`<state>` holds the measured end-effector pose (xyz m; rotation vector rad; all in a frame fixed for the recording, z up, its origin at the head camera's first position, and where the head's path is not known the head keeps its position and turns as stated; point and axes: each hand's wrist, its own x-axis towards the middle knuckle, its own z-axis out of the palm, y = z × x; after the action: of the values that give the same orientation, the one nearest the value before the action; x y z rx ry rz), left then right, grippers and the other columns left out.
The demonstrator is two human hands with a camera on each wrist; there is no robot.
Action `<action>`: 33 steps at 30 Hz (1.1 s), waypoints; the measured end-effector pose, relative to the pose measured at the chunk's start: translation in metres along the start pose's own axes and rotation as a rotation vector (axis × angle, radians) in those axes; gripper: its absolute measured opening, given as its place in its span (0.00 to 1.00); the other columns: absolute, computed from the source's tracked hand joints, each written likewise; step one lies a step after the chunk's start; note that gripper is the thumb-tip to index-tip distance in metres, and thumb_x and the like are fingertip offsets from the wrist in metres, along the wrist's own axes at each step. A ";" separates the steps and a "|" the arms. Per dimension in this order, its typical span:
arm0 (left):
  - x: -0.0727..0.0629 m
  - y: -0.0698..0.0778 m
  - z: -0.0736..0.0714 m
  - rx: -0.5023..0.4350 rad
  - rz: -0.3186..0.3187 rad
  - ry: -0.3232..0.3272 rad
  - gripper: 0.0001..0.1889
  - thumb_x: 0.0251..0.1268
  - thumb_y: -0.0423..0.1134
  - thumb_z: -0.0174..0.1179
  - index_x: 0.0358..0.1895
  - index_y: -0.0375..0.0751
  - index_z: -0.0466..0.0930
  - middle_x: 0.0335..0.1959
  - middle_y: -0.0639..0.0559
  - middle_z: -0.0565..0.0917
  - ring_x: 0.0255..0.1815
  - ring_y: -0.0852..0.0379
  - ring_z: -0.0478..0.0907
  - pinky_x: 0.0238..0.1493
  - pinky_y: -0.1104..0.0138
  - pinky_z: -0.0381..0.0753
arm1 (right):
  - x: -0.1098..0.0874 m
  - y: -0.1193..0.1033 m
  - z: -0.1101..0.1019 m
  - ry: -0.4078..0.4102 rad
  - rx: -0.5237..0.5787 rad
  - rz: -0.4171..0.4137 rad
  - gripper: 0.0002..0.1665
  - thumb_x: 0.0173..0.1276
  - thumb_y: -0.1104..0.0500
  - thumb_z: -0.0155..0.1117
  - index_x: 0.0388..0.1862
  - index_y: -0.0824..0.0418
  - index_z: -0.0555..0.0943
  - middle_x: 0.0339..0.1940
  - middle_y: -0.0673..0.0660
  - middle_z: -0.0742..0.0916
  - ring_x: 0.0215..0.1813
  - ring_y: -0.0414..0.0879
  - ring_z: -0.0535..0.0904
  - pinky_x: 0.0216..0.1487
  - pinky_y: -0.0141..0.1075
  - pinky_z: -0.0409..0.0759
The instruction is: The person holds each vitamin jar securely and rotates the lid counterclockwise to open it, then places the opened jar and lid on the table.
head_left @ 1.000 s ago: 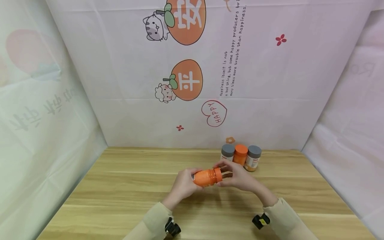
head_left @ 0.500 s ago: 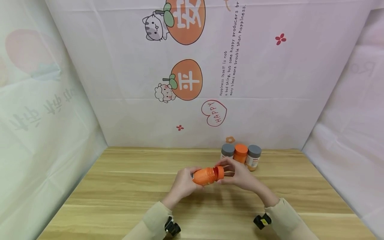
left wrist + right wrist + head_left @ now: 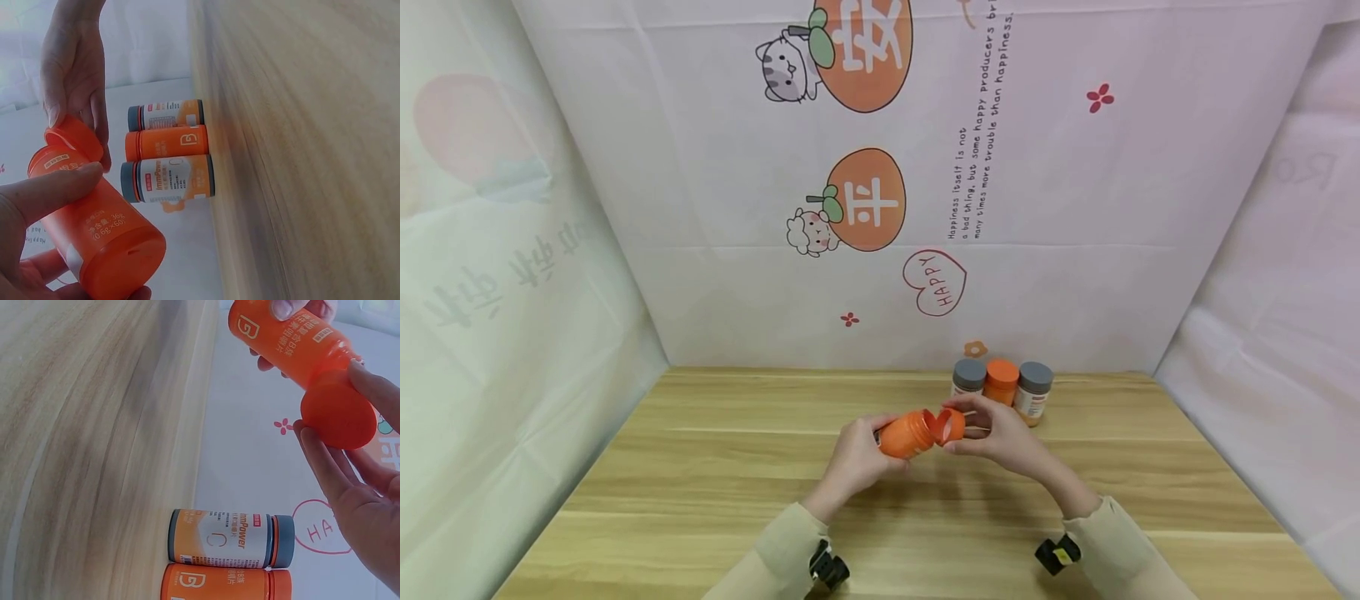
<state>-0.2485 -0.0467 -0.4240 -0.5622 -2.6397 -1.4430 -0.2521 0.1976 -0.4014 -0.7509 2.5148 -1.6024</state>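
Observation:
My left hand (image 3: 859,457) grips an orange bottle (image 3: 906,436), which tilts with its mouth up toward the right, above the table. In the left wrist view, the thumb lies along the printed side of the bottle (image 3: 112,231). Its orange cap (image 3: 951,426) is off the mouth, close beside the rim, its hollow inside facing the bottle. The fingers and thumb of my right hand (image 3: 1006,440) pinch this cap by its edge. In the right wrist view, the flat top of the cap (image 3: 339,417) faces the camera. The bottle's contents are hidden.
At the back of the wooden table (image 3: 737,458) stand three more bottles in a row: a grey-capped bottle (image 3: 968,377), an orange bottle (image 3: 1002,379) and another grey-capped bottle (image 3: 1033,392). A white printed cloth (image 3: 760,317) hangs behind them, with more cloth at both sides.
The cap has come away from the bottle's mouth and turned, so its inside shows. My right hand has shifted slightly right with it, and the bottle's mouth has tipped upward.

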 end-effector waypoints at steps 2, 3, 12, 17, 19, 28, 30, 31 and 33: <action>0.000 0.000 0.000 0.000 0.001 0.002 0.31 0.34 0.34 0.77 0.51 0.42 0.81 0.43 0.51 0.85 0.40 0.55 0.78 0.45 0.57 0.76 | 0.000 0.001 0.000 -0.001 -0.016 0.009 0.36 0.55 0.54 0.73 0.62 0.61 0.72 0.57 0.63 0.80 0.53 0.54 0.81 0.47 0.33 0.81; 0.000 0.000 0.000 0.000 0.002 0.005 0.31 0.34 0.34 0.77 0.51 0.42 0.81 0.43 0.51 0.85 0.40 0.55 0.78 0.45 0.58 0.76 | 0.000 0.002 0.000 -0.003 -0.018 0.011 0.36 0.55 0.53 0.73 0.62 0.62 0.72 0.57 0.63 0.80 0.53 0.54 0.82 0.47 0.33 0.81; 0.001 -0.003 -0.005 0.011 -0.010 0.027 0.30 0.36 0.34 0.76 0.51 0.44 0.81 0.42 0.52 0.84 0.39 0.55 0.78 0.43 0.58 0.77 | -0.003 0.008 -0.003 0.021 0.031 0.042 0.38 0.54 0.54 0.74 0.62 0.66 0.71 0.57 0.65 0.79 0.54 0.55 0.81 0.47 0.33 0.81; 0.002 -0.006 -0.007 0.013 -0.026 0.034 0.29 0.36 0.34 0.76 0.50 0.42 0.80 0.41 0.51 0.84 0.38 0.55 0.77 0.43 0.58 0.76 | -0.005 0.011 -0.006 0.031 0.052 0.048 0.39 0.52 0.55 0.75 0.61 0.66 0.70 0.56 0.66 0.79 0.54 0.56 0.81 0.48 0.32 0.81; 0.003 -0.008 -0.008 0.015 -0.026 0.038 0.29 0.37 0.34 0.76 0.50 0.42 0.80 0.41 0.51 0.84 0.38 0.55 0.77 0.42 0.58 0.77 | -0.006 0.013 -0.006 0.038 0.055 0.047 0.39 0.52 0.55 0.75 0.60 0.66 0.70 0.55 0.66 0.80 0.53 0.55 0.81 0.47 0.32 0.81; 0.004 -0.018 -0.012 0.024 -0.018 0.070 0.29 0.35 0.33 0.76 0.49 0.38 0.80 0.41 0.49 0.85 0.40 0.54 0.79 0.44 0.57 0.77 | -0.012 0.025 -0.013 0.073 0.067 0.057 0.37 0.53 0.58 0.74 0.58 0.68 0.68 0.56 0.67 0.79 0.52 0.49 0.82 0.47 0.31 0.80; 0.005 -0.020 -0.013 0.019 -0.020 0.075 0.29 0.35 0.33 0.76 0.49 0.38 0.80 0.41 0.48 0.85 0.41 0.54 0.79 0.45 0.56 0.78 | -0.013 0.028 -0.015 0.082 0.055 0.061 0.38 0.53 0.58 0.74 0.60 0.68 0.68 0.57 0.67 0.79 0.53 0.49 0.82 0.48 0.31 0.80; 0.005 -0.021 -0.014 0.019 -0.021 0.076 0.29 0.35 0.33 0.77 0.49 0.38 0.80 0.41 0.48 0.85 0.41 0.53 0.79 0.46 0.56 0.78 | -0.013 0.029 -0.016 0.085 0.038 0.059 0.39 0.54 0.58 0.74 0.61 0.68 0.67 0.57 0.67 0.79 0.53 0.50 0.81 0.48 0.31 0.80; 0.005 -0.023 -0.016 0.021 -0.018 0.082 0.29 0.35 0.33 0.77 0.49 0.37 0.80 0.41 0.48 0.85 0.41 0.53 0.79 0.45 0.56 0.78 | -0.014 0.030 -0.018 0.103 0.004 0.071 0.39 0.54 0.56 0.74 0.62 0.66 0.68 0.57 0.66 0.79 0.54 0.53 0.81 0.47 0.31 0.80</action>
<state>-0.2628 -0.0696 -0.4320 -0.4685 -2.5996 -1.4101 -0.2559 0.2287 -0.4225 -0.5855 2.5760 -1.6626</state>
